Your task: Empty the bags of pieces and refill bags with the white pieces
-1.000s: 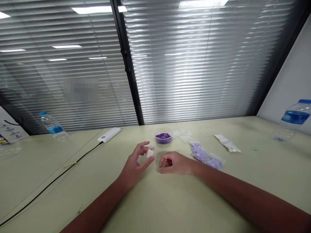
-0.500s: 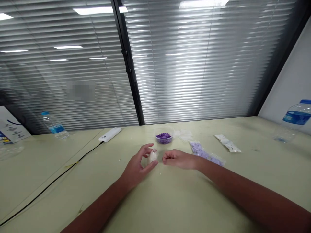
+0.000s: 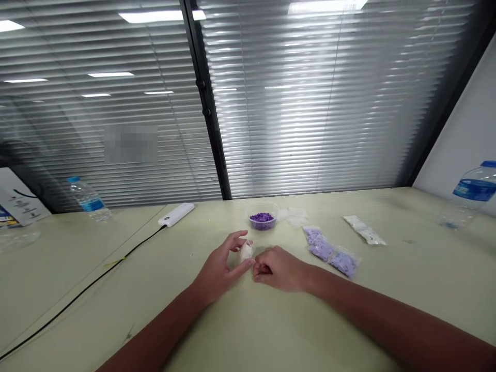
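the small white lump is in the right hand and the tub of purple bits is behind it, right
Not quite: the head view shows the small white lump between the thumb and fingers of the left hand, not in the right hand, which lies curled beside it. The tub of purple bits is behind it, as you said.

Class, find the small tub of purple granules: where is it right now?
In the head view, the tub sits at the table's far edge, beyond the left hand.

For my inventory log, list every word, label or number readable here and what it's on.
Nothing can be read:
Right water bottle, blue label: too small.
Left water bottle, blue label: too small.
Printed card, far left: too small.
Patch on the glass partition: pixelated.
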